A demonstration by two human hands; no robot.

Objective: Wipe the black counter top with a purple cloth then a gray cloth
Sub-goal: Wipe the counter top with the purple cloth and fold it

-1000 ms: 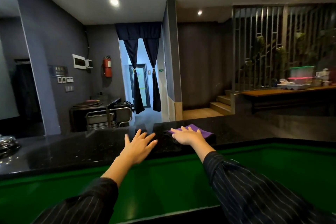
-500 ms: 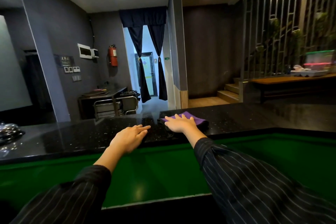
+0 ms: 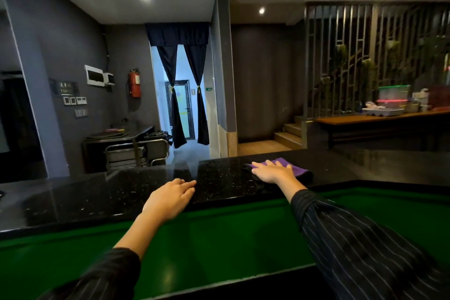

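The black speckled counter top (image 3: 102, 197) runs across the middle of the view. A folded purple cloth (image 3: 295, 168) lies flat on it at centre right. My right hand (image 3: 272, 172) presses flat on the cloth, fingers spread, covering its left half. My left hand (image 3: 170, 198) rests palm down on the counter's near edge, fingers together, holding nothing. A dark shape lies under the cloth's left end; I cannot tell what it is. No gray cloth is clearly visible.
A green ledge (image 3: 219, 246) runs below the counter on my side. Beyond it are a metal trolley (image 3: 136, 153), a curtained doorway (image 3: 180, 105), a pillar (image 3: 225, 75), steps, and a wooden table (image 3: 379, 119) with containers at the right.
My right hand has slid the purple cloth to the right along the counter. My left hand stayed on the near edge, its fingers now closer together. The camera view shifted.
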